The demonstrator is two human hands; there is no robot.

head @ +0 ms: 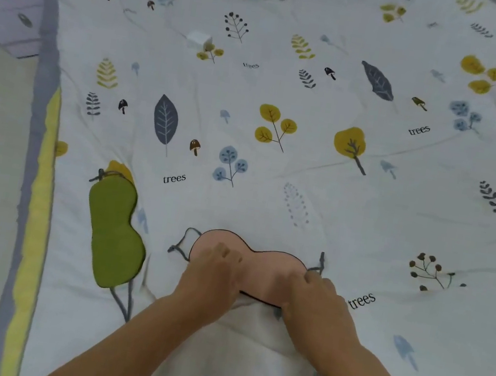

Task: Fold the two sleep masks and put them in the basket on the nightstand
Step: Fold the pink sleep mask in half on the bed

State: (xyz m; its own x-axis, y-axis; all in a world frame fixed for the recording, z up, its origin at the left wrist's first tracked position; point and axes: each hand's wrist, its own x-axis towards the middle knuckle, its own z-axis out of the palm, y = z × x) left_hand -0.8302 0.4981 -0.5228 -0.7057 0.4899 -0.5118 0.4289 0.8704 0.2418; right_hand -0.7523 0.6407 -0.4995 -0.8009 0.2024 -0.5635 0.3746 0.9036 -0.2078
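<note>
A pink sleep mask (260, 263) with a dark edge lies flat on the bed, its grey straps sticking out at both ends. My left hand (214, 272) rests on the mask's left half, fingers curled over the fabric. My right hand (315, 299) presses on its right end near the strap. A green sleep mask (113, 228) lies lengthwise to the left, apart from both hands, grey straps at its top and bottom. No basket is in view.
A white quilt (277, 160) printed with leaves, trees and mushrooms covers the bed. Its grey and yellow border (39, 187) runs down the left edge. A pale drawer unit (10, 0) stands at the top left beside the bed. A small white block (199, 38) sits on the quilt farther back.
</note>
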